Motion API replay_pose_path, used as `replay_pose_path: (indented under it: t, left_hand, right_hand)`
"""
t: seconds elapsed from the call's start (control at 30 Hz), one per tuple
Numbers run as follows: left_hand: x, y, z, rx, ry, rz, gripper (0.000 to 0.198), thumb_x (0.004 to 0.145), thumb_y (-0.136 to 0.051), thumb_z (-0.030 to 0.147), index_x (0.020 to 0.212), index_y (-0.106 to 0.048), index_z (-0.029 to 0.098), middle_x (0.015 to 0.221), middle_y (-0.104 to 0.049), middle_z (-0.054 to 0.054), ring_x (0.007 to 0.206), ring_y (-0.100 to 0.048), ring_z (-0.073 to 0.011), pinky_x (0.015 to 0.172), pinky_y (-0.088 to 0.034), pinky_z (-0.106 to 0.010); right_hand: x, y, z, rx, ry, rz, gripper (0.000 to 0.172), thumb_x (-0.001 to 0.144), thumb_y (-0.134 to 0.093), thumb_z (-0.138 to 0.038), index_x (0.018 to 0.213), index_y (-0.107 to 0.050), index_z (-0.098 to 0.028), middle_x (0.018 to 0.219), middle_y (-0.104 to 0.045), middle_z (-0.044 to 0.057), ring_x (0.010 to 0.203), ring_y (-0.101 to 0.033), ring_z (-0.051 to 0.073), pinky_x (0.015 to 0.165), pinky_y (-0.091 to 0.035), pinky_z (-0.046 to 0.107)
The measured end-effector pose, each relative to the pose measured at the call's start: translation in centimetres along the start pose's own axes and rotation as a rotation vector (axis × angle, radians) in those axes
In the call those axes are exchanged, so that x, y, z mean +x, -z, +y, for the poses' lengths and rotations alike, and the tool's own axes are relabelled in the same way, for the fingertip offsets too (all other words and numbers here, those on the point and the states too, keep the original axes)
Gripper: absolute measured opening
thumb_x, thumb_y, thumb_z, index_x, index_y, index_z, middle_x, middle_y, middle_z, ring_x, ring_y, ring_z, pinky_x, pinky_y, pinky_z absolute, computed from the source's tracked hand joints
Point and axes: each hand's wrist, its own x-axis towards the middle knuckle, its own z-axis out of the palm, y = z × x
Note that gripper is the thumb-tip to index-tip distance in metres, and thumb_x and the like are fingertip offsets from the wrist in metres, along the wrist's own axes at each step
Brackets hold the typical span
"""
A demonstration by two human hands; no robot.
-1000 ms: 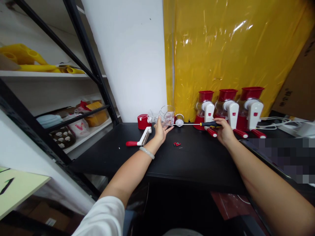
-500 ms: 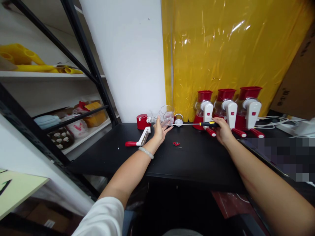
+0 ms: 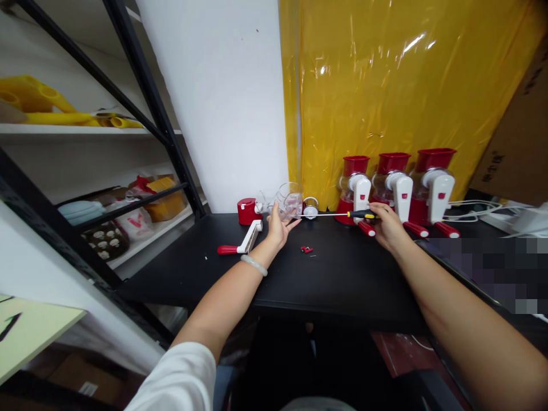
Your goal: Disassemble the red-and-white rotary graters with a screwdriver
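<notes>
My left hand [image 3: 279, 229] grips a clear plastic housing [image 3: 289, 201] lying at the back of the black table [image 3: 334, 279]. My right hand [image 3: 387, 228] is closed around the black and yellow handle of a screwdriver [image 3: 342, 214]. Its thin shaft points left, with the tip at the white round part [image 3: 311, 213] beside the clear housing. A red cap [image 3: 248, 211] and a white crank with a red grip [image 3: 242, 244] lie left of my left hand. A small red piece [image 3: 306, 249] rests on the table between my hands.
Three assembled red and white crank machines [image 3: 396, 185] stand in a row against yellow plastic sheeting [image 3: 398, 85]. A black metal shelf [image 3: 128, 200] with bags and yellow parts is at the left. White cables [image 3: 475, 212] and a cardboard box [image 3: 514, 148] are at the right.
The view has shifted slightly. Both hands keep their hold, and the screwdriver stays pointed at the clear housing.
</notes>
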Motion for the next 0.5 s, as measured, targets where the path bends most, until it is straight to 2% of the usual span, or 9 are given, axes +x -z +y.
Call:
replay_pose_path:
  t: [0.1,0.17,0.23,0.37,0.5]
  left_hand:
    - [-0.02,-0.04,-0.01,0.001,-0.003,0.003,0.054,0.093,-0.061,0.054,0.137,-0.044,0.027,0.126,-0.069,-0.013,0.113,-0.071,-0.0280,0.093,-0.059,-0.052]
    - [-0.01,-0.05,0.03,0.000,-0.007,0.009,0.054,0.095,-0.059,0.052,0.139,-0.042,0.027,0.128,-0.068,-0.014,0.114,-0.070,-0.0275,0.094,-0.059,-0.052]
    - [-0.01,-0.04,0.07,-0.003,-0.004,0.011,0.055,0.095,-0.059,0.052,0.140,-0.041,0.028,0.129,-0.068,-0.014,0.115,-0.069,-0.0272,0.095,-0.058,-0.051]
    - [-0.05,-0.01,0.10,-0.012,-0.001,0.007,0.058,0.093,-0.061,0.054,0.141,-0.040,0.028,0.128,-0.068,-0.013,0.116,-0.069,-0.0279,0.095,-0.059,-0.050]
    - [-0.12,-0.05,0.09,-0.019,-0.006,0.010,0.057,0.093,-0.062,0.052,0.140,-0.041,0.029,0.126,-0.070,-0.013,0.112,-0.071,-0.0269,0.095,-0.058,-0.052]
  right_hand:
    - [0.07,0.20,0.02,-0.030,0.011,0.033,0.035,0.061,-0.086,-0.045,0.074,-0.064,-0.020,0.073,-0.064,-0.001,0.060,-0.058,0.010,0.048,-0.049,0.019]
    - [0.11,0.34,0.07,-0.106,0.011,0.058,0.042,0.070,-0.078,-0.059,0.070,-0.065,-0.019,0.071,-0.064,0.000,0.057,-0.056,0.009,0.047,-0.048,0.020]
    - [0.10,0.38,0.11,-0.160,0.017,0.058,0.048,0.073,-0.073,-0.066,0.069,-0.066,-0.019,0.069,-0.063,0.001,0.057,-0.055,0.009,0.047,-0.049,0.020]
    - [0.06,0.15,0.12,-0.098,0.019,0.039,0.040,0.063,-0.085,-0.053,0.072,-0.064,-0.020,0.063,-0.058,-0.003,0.053,-0.053,0.008,0.045,-0.046,0.019]
    - [0.34,0.15,0.23,-0.002,-0.007,-0.025,0.036,0.059,-0.087,-0.043,0.075,-0.062,-0.023,0.061,-0.057,-0.005,0.050,-0.051,0.009,0.044,-0.046,0.022]
